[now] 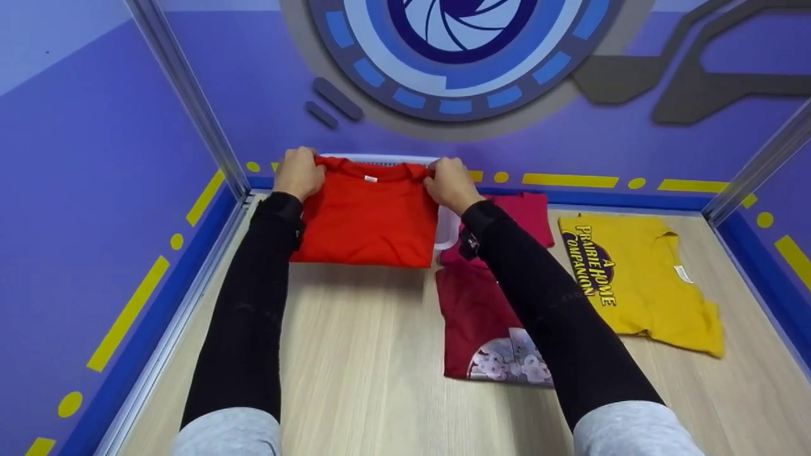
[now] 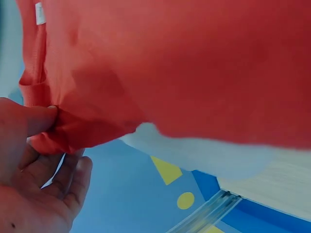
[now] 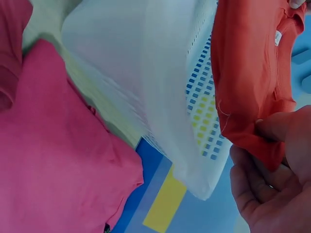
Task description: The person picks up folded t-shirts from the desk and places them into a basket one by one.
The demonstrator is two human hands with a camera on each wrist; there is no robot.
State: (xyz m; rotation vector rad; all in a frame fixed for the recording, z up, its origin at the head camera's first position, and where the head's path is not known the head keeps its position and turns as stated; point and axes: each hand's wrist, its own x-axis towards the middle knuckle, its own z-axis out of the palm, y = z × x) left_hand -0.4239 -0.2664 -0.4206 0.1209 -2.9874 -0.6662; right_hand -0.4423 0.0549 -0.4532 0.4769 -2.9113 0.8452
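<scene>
A folded red T-shirt (image 1: 370,218) hangs from both hands in front of a white plastic basket (image 1: 447,229), its neckline and small white label uppermost. My left hand (image 1: 299,174) pinches the shirt's top left corner, thumb in front and fingers behind, as the left wrist view shows. At the top right corner, my right hand (image 1: 452,183) pinches the cloth the same way. The shirt covers most of the basket in the head view; the right wrist view shows the basket's perforated wall (image 3: 201,107) beside the shirt.
A pink shirt (image 1: 529,215) lies right of the basket. In front of it is a dark red shirt (image 1: 466,316) with a flower print, partly behind the right forearm. A yellow shirt (image 1: 640,285) with lettering lies farther right. Purple panels (image 1: 247,69) wall in the wooden table (image 1: 355,367).
</scene>
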